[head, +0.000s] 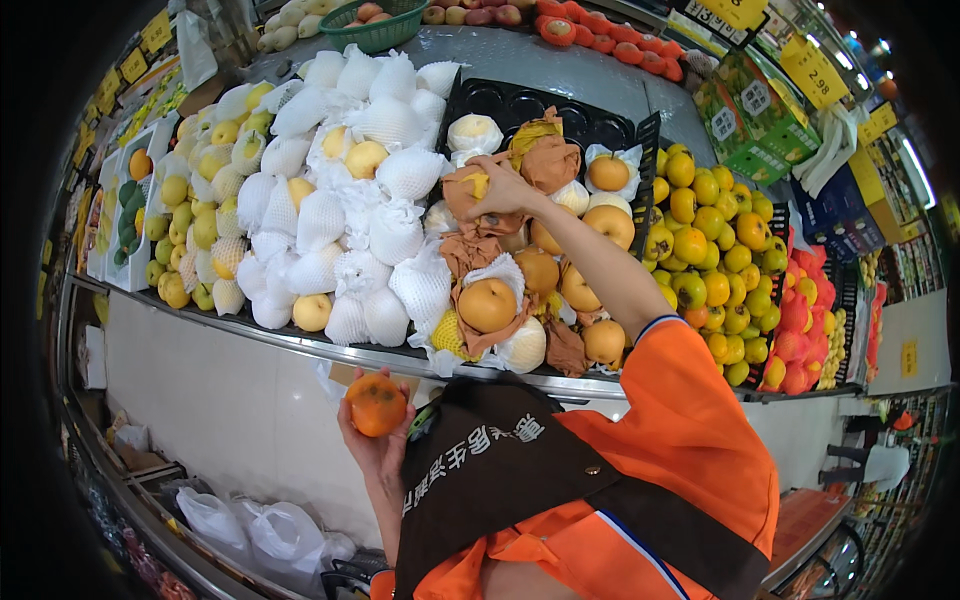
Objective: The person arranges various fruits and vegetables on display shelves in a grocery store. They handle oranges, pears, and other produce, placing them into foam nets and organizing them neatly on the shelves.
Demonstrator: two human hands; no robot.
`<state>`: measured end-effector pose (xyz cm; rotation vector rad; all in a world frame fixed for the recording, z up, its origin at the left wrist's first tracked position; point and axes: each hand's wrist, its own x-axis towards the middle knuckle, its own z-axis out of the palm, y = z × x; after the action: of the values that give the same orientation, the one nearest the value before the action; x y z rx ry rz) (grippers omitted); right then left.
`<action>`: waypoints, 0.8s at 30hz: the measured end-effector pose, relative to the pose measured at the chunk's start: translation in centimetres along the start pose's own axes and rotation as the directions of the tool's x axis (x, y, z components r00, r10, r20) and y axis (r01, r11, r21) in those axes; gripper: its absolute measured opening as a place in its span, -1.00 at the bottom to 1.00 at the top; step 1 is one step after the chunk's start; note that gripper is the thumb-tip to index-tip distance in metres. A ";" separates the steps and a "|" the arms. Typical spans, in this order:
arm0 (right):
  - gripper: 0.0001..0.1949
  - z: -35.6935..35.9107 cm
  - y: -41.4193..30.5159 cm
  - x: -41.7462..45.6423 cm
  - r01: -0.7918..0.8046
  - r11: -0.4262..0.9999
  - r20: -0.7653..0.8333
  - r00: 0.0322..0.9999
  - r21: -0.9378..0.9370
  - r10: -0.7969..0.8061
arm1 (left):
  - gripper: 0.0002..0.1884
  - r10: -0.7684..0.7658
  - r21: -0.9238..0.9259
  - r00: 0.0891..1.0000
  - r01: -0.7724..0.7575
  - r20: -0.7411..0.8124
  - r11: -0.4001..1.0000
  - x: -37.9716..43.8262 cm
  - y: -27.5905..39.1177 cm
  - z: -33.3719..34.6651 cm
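Note:
My left hand (385, 454) holds an orange persimmon (373, 400) with a dark blotch, in front of the display's metal edge. My right hand (504, 189) reaches over the pear section, with its fingers around a brown paper wrapping (459, 196); a yellow patch shows there, and whatever is inside is hidden. Around it lie bare tan Asian pears (611, 226), others in brown paper (551, 163), and some in white foam nets (475, 133). Nearer me, one large pear (487, 305) sits in opened brown paper and white netting.
White foam-netted pears (319, 221) pile up on the left. Right of a black crate wall (646, 176) are yellow-green persimmons (705, 247), then pink-netted fruit (799, 330). A green basket (371, 31) stands at the back. White plastic bags (281, 532) lie at lower left. People (885, 457) stand far right.

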<state>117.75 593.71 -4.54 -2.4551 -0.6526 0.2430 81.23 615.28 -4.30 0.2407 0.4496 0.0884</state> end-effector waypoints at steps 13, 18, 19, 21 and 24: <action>0.31 -1.1 -0.3 0.7 -0.238 0.928 0.253 0.953 0.286 0.167 | -0.49 0.016 -0.076 1.000 -0.014 0.023 0.997 -0.1 0.6 -2.1; 0.24 1.0 -2.6 -0.4 -0.238 0.963 0.009 0.971 0.126 0.239 | -0.49 -0.005 -0.045 0.999 0.007 0.043 0.999 0.4 0.2 -2.4; 0.22 1.3 -1.8 -0.4 -0.218 0.955 0.007 0.975 0.202 0.221 | -0.49 -0.012 -0.039 0.999 0.014 0.039 0.999 0.4 0.2 -2.4; 0.16 1.4 0.0 -0.4 -0.173 0.921 -0.004 0.983 0.350 0.186 | -0.48 -0.019 -0.047 1.000 0.019 0.010 0.999 0.3 0.1 -1.9; 0.03 1.2 1.3 -1.3 -0.133 0.712 0.017 0.986 0.690 0.168 | -0.48 -0.011 -0.052 1.000 0.010 -0.010 0.999 0.3 0.2 -1.6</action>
<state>116.77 592.71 -6.18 -1.7688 -0.2558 0.4088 80.78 615.83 -5.74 0.1868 0.4586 0.0908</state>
